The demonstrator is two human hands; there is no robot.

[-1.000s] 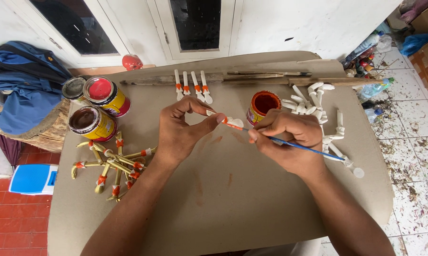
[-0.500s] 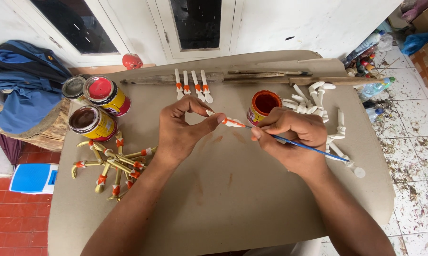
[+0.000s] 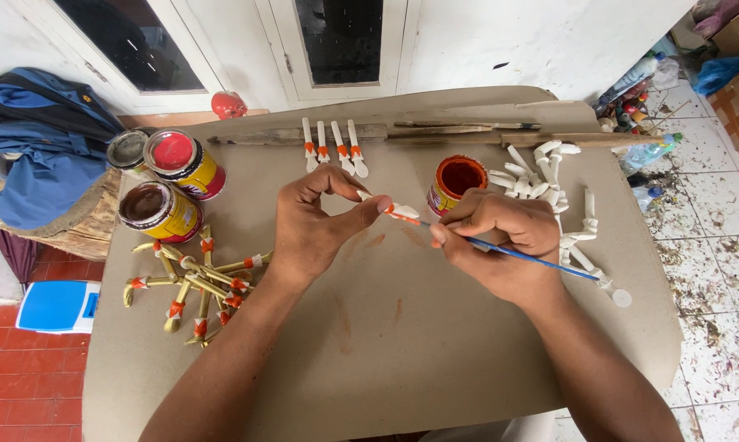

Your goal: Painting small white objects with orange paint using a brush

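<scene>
1. Here, far left on the board: three round tins with yellow labels — a red-lidded tin, a brown tin and a small grey-topped tin just beside it.
2. Near centre-right: an open red paint tin, yellow label facing left, just beyond the right hand.
3. Left hand: thumb and forefinger pinching a small white piece at its left end, other fingers curled loosely; piece held above the board's middle, orange band at its right end.
4. Right hand: fingers pressed together around a blue brush, tip touching the piece's orange band.
5. Far centre: four white pieces with orange bands in a row against a wooden strip.
6. Right: heap of unpainted white parts; left: heap of yellowish painted sticks.
7. Off the board, near left: flat blue-and-white packet on red tiles.
8. Against half a second ago: hands, brush and piece in nearly the same place; tins unmoved.
</scene>
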